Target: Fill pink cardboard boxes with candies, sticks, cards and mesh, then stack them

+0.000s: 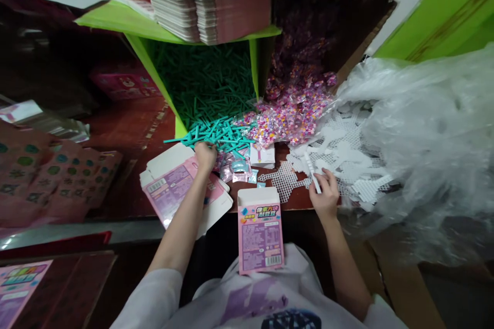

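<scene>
Here was the left hand (206, 155), fingers curled at the near edge of the teal sticks (227, 131) — whether it had closed on one, the view could not tell. And over on the other side, the right hand (325, 193) had a white strip (313, 172) pinched by its lower end, the strip's long axis slanting up and to the left, away from the wrist.

Between the forearms stood the box (261, 239), touched by neither hand, its long axis pointing from lap to bench (280, 204) and its pale flap toward the bench edge. The key relation was this: the box lay toward the body from both hands, right of the left one, left of the right one. The sticks were clearly the left hand's side; the white grids (347, 151) were the right's.

Under the left forearm, flat cartons (170, 198) fanned out. Small pouches (240, 166) sat between the hands — and beyond them, bead bags (289, 118) spilled forward beside the sticks.
</scene>
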Tool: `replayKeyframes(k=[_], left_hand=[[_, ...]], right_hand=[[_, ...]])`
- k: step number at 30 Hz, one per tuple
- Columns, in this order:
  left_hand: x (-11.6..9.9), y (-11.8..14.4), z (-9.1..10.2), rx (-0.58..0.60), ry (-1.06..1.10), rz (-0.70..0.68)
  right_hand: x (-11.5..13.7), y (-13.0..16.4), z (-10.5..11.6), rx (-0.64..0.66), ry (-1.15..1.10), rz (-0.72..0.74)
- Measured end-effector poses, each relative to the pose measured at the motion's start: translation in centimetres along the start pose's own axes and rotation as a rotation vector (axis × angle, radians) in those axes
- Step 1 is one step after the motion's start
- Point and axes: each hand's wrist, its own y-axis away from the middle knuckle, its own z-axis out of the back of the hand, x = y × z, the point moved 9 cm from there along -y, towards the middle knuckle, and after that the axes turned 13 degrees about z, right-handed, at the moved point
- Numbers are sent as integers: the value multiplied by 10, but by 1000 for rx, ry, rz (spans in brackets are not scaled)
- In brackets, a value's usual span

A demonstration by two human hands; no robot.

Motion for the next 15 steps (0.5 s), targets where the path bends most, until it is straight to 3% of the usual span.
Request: replayKeyframes(k=[3,7,11,15], left_hand=[[5,-9,0,13,51,49],[8,-17,5,-20,113,99],[7,-17,9,-52,159,104],[8,-18,7,-40,170,103]], right_hand=[[6,1,1,-25,-39,50],[15,4,16,-158,-28,58],[4,12,25,-326,-62,-116],[-18,17,13,-351,-149,-288]])
